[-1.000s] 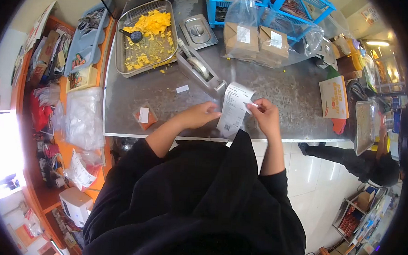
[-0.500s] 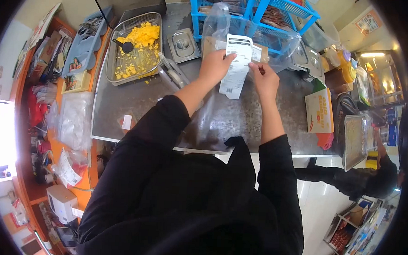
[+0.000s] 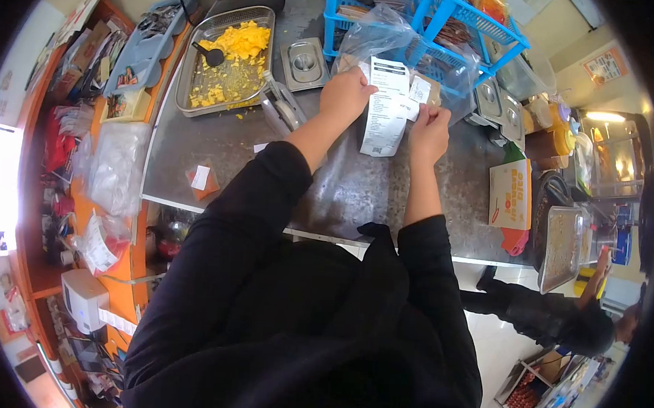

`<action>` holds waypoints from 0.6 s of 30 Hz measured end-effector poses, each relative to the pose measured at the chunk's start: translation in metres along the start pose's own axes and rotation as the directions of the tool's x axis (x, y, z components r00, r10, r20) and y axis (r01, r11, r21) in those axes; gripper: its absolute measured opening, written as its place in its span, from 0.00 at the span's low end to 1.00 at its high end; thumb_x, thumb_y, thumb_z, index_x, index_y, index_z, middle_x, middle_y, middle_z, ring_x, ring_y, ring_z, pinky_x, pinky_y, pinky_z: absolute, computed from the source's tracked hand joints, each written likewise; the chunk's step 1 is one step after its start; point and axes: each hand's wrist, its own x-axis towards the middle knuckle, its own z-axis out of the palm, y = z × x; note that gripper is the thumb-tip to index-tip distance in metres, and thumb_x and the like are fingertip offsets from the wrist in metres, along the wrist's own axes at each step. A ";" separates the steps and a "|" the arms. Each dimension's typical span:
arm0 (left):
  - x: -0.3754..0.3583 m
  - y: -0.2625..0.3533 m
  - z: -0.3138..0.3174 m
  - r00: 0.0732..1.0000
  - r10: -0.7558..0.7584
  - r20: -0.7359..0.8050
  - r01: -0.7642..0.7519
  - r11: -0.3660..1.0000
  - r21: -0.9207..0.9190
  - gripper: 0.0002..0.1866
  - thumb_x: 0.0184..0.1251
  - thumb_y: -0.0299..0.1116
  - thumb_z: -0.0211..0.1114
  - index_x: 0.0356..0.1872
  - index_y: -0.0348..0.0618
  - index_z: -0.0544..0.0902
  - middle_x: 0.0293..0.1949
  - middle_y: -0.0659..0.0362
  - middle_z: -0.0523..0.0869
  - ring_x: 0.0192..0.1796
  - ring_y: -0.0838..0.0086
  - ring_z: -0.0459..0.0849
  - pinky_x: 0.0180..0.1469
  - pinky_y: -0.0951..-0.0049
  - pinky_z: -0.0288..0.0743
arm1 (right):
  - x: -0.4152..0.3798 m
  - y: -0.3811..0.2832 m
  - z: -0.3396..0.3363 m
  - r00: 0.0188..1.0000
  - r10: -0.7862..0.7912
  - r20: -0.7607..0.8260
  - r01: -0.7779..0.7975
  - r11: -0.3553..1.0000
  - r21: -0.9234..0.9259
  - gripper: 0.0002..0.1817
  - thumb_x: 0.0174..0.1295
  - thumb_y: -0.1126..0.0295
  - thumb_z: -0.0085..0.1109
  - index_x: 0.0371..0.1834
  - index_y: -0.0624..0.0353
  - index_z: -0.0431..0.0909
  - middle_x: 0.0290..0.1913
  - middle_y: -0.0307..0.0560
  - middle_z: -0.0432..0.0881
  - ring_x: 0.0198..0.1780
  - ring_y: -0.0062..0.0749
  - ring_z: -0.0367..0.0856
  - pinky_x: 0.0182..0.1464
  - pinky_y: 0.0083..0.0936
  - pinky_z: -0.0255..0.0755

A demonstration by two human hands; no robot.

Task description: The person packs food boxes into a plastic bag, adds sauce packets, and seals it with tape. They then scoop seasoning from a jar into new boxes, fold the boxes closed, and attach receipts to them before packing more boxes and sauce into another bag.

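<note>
A long white printed receipt [image 3: 385,126] is spread over a clear plastic bag [image 3: 382,33] that has a brown package in it. My left hand [image 3: 344,95] grips the receipt's left edge, thumb on top. At the receipt's right side, my right hand [image 3: 428,134] pinches a small white paper slip [image 3: 408,108] that lies across the receipt. A white label [image 3: 420,89] shows on the package behind my right fingers. Metal tongs [image 3: 281,109] rest by my left wrist, touching the tray's corner.
A metal tray [image 3: 185,99] of yellow food with a black scoop [image 3: 211,54] stands left, beside a lidded steel container [image 3: 304,64]. Blue baskets [image 3: 429,48] are behind the bag. A printed box [image 3: 510,194] sits right. Another person [image 3: 548,316] is beyond the counter.
My right hand has moved slightly away from the receipt's edge, and the small slip now shows between its fingers and the receipt. The view has shifted; the other person's arm has moved.
</note>
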 end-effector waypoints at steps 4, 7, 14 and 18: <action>-0.048 -0.001 -0.079 0.978 -0.086 -0.192 0.076 0.995 -0.059 0.17 0.56 0.44 0.69 0.40 0.45 0.80 0.29 0.54 0.84 0.35 0.59 0.84 0.38 0.60 0.75 | -0.021 0.032 0.009 0.993 -0.106 -0.060 0.110 0.991 0.076 0.16 0.58 0.58 0.64 0.34 0.55 0.69 0.27 0.46 0.79 0.30 0.42 0.79 0.35 0.36 0.71; -0.098 -0.069 -0.150 0.890 -0.030 -0.455 0.089 0.990 0.109 0.22 0.59 0.45 0.68 0.47 0.41 0.77 0.40 0.53 0.83 0.44 0.59 0.82 0.45 0.59 0.74 | -0.035 0.028 0.002 0.985 -0.151 -0.084 0.162 0.976 0.145 0.14 0.60 0.64 0.65 0.33 0.56 0.68 0.22 0.37 0.69 0.24 0.24 0.69 0.30 0.23 0.66; -0.226 -0.208 -0.189 0.871 -0.367 -0.327 0.491 0.613 0.620 0.39 0.42 0.49 0.77 0.56 0.42 0.74 0.52 0.50 0.79 0.55 0.55 0.76 0.56 0.59 0.71 | -0.120 -0.020 0.002 0.942 -0.303 0.147 0.136 0.740 0.659 0.10 0.62 0.76 0.62 0.34 0.55 0.67 0.25 0.27 0.62 0.25 0.10 0.58 0.27 0.11 0.55; -0.222 -0.235 -0.195 0.780 -0.613 -0.124 0.620 0.733 0.280 0.34 0.43 0.42 0.78 0.53 0.42 0.77 0.44 0.49 0.84 0.49 0.60 0.82 0.51 0.60 0.75 | -0.162 -0.057 0.011 0.868 -0.388 0.311 0.084 0.731 0.677 0.11 0.61 0.76 0.63 0.35 0.54 0.68 0.25 0.27 0.63 0.25 0.09 0.59 0.28 0.11 0.55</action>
